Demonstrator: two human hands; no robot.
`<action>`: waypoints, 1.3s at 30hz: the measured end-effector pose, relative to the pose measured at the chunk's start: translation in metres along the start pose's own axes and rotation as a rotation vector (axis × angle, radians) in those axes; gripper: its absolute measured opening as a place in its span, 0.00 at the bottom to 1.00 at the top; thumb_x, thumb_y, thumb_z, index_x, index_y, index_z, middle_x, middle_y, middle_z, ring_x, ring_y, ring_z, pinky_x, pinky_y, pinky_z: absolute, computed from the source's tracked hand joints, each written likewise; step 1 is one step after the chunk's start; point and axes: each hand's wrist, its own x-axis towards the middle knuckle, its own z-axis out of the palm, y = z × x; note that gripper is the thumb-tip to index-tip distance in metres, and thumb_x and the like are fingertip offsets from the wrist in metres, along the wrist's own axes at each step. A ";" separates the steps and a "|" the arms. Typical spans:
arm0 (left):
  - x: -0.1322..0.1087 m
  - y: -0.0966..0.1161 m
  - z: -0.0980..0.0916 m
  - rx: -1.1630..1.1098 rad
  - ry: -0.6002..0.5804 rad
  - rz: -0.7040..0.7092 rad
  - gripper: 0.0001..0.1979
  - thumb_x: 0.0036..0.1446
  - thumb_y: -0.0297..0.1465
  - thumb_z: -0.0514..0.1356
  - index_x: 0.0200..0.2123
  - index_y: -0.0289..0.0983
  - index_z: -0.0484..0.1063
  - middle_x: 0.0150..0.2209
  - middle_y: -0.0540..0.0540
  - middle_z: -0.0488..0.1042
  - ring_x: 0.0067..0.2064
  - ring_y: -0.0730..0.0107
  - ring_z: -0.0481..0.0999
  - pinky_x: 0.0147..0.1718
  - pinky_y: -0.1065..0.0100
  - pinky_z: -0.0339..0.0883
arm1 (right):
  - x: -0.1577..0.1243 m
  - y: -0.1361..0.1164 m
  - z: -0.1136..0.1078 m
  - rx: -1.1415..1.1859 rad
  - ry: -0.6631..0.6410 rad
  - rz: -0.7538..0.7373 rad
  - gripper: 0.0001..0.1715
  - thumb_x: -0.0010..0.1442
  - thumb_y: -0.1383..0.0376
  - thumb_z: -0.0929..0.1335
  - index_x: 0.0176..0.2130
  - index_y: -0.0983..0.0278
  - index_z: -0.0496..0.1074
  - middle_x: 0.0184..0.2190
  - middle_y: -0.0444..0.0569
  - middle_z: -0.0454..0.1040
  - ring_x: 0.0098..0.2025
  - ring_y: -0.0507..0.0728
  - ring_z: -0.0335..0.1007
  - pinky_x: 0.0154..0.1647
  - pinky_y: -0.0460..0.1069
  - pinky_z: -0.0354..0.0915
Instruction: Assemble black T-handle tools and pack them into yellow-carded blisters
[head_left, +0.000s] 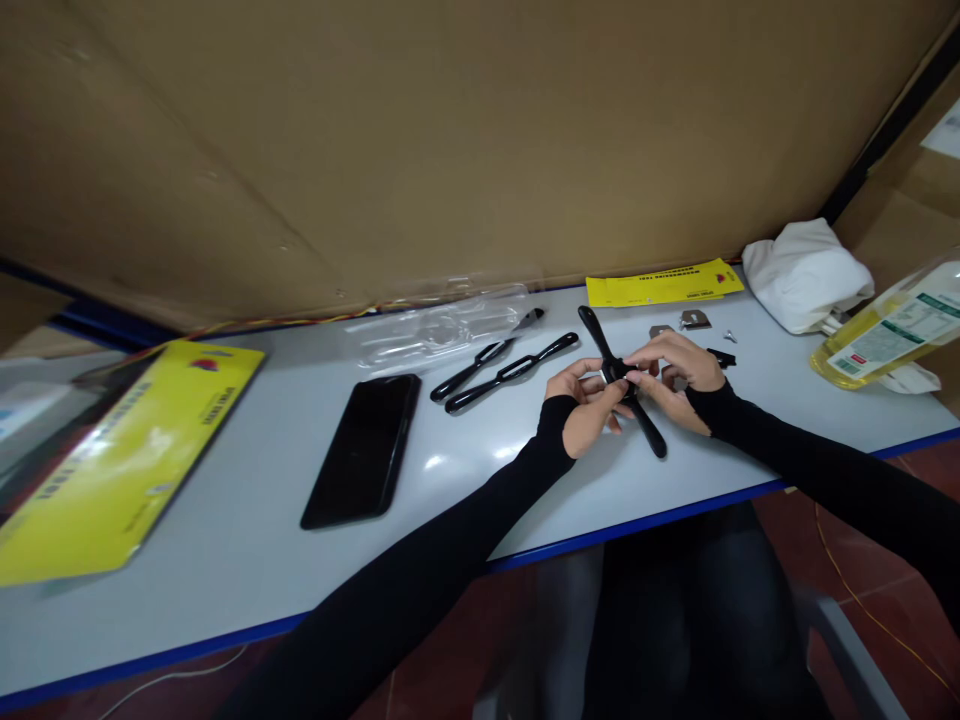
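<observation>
Above the table's front edge, a black spokeshave [651, 428] is held at a slant, its two handles pointing away from me and towards me. My left hand [589, 405] grips its middle from the left, with the thumb on top. From the right, my right hand [679, 375] has its fingers closed on the same middle part. What small piece the fingertips press there is hidden. Two more black spokeshave bodies, a nearer one [514, 372] and a farther one [480, 362], lie left of my hands. Flat metal blades [695, 319] and small screws [729, 336] lie beyond my right hand.
A black phone [361, 450] lies on the table [247, 480], left of centre. Clear plastic packaging [442, 325] is behind it. Yellow cards lie at the left [142, 460] and back [664, 284]. A white cloth [806, 275] and a yellow-liquid bottle [889, 335] stand at right.
</observation>
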 end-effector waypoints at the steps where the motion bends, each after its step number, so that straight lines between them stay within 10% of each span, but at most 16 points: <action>1: 0.000 0.000 0.000 0.003 0.001 0.000 0.24 0.45 0.32 0.78 0.40 0.35 0.70 0.26 0.49 0.80 0.22 0.64 0.81 0.14 0.71 0.71 | 0.000 0.001 -0.001 -0.033 -0.013 -0.045 0.09 0.70 0.57 0.72 0.44 0.56 0.84 0.40 0.50 0.76 0.32 0.54 0.70 0.26 0.48 0.64; 9: -0.001 -0.002 0.000 0.036 -0.012 -0.006 0.23 0.44 0.30 0.76 0.40 0.35 0.69 0.24 0.49 0.78 0.21 0.64 0.80 0.13 0.71 0.69 | 0.007 0.009 -0.017 -0.170 -0.133 -0.278 0.09 0.65 0.63 0.74 0.45 0.54 0.85 0.37 0.52 0.80 0.36 0.58 0.75 0.36 0.53 0.73; 20: -0.005 -0.001 0.003 0.085 -0.042 -0.036 0.22 0.45 0.28 0.76 0.40 0.33 0.70 0.24 0.48 0.78 0.19 0.67 0.78 0.11 0.74 0.65 | 0.010 -0.015 -0.021 0.408 -0.297 0.565 0.23 0.53 0.54 0.81 0.33 0.63 0.71 0.23 0.48 0.81 0.18 0.53 0.73 0.11 0.43 0.62; 39: -0.004 -0.004 0.002 0.071 -0.012 0.023 0.26 0.39 0.32 0.80 0.39 0.34 0.72 0.24 0.49 0.77 0.19 0.70 0.76 0.11 0.74 0.63 | 0.011 -0.019 -0.018 0.386 -0.343 0.616 0.28 0.53 0.48 0.80 0.30 0.60 0.65 0.20 0.47 0.78 0.18 0.55 0.75 0.09 0.42 0.60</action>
